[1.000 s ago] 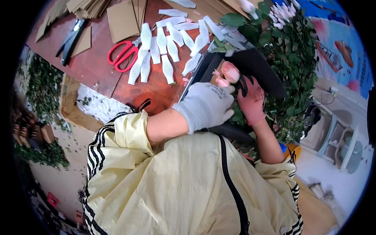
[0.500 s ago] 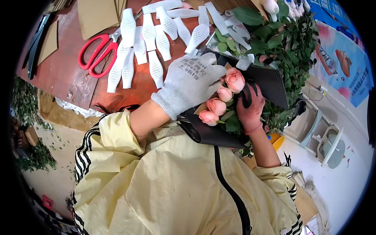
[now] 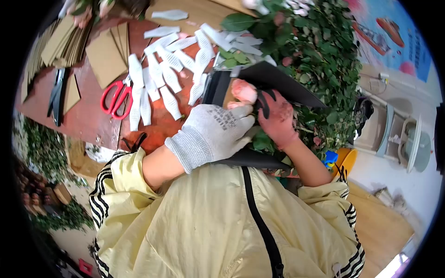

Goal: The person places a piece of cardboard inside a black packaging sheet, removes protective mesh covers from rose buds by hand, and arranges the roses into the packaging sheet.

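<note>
Pink roses (image 3: 244, 91) lie in a black wrapping sheet (image 3: 278, 83) in front of my body. My left hand (image 3: 215, 132), in a light grey glove, rests over the roses from the left, its fingers bent across the blooms and hiding most of them. From the right, my right hand (image 3: 277, 118), in a red and black glove, reaches to the roses' green leaves (image 3: 262, 141). Its fingers are bent at the blooms and stems; what lies between them is hidden.
White foam mesh sleeves (image 3: 170, 103) and red-handled scissors (image 3: 117, 99) lie on the red table (image 3: 88, 111). Black scissors (image 3: 56, 97) and cardboard pieces (image 3: 107, 53) are at the left. Leafy stems (image 3: 329, 74) are piled at the right.
Since half a second ago, my left hand has moved down over the roses and now covers the lower blooms that showed. The camera view has also shifted.
</note>
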{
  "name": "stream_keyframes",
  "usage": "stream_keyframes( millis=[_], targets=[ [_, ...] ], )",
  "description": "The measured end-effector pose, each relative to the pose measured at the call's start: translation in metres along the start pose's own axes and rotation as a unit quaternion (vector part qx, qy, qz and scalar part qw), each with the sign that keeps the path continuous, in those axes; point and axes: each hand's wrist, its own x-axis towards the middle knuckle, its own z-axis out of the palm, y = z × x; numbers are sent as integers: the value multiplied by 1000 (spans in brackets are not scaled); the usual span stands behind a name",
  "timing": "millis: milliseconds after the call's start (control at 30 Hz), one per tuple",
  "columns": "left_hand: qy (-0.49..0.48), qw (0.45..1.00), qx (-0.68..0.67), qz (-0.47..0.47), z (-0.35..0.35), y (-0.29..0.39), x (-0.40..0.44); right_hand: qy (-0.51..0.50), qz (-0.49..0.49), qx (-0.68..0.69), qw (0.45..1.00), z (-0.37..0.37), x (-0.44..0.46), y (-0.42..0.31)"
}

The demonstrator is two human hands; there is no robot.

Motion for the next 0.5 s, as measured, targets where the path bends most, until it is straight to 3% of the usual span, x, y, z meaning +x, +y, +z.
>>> stream_keyframes(
  millis=[33,67,100,200,233,267,300,400,467,500],
  targets=[
    [-45,998,37,-3,4,4,3,-10,2,-5,1000,-1,0,0],
    [-6,1000,26,15,8,5,3,-4,-7,-35,999,-2,-1,-1],
    [-58,997,51,-24,6,8,3,-17,4,-31,999,0,0,-1],
    [-60,995,81,-19,8,18,1,-9,-23,-1,1000,1,-1,3],
    [-104,990,84,-40,4,21,5,-8,-35,2,999,0,-1,4],
    [-111,988,100,-35,4,21,6,-72,-34,-27,996,-16,4,0],
    [-118,986,116,-32,6,21,7,-9,-63,-28,998,-12,1,3],
    [-183,968,148,-81,-1,38,16,-24,-21,-59,998,-45,-7,-4],
    [-179,967,165,-71,0,40,15,89,-38,-88,991,-56,-16,3],
    [-172,968,172,-62,1,40,15,97,-26,-87,991,-66,-22,8]
  ],
)
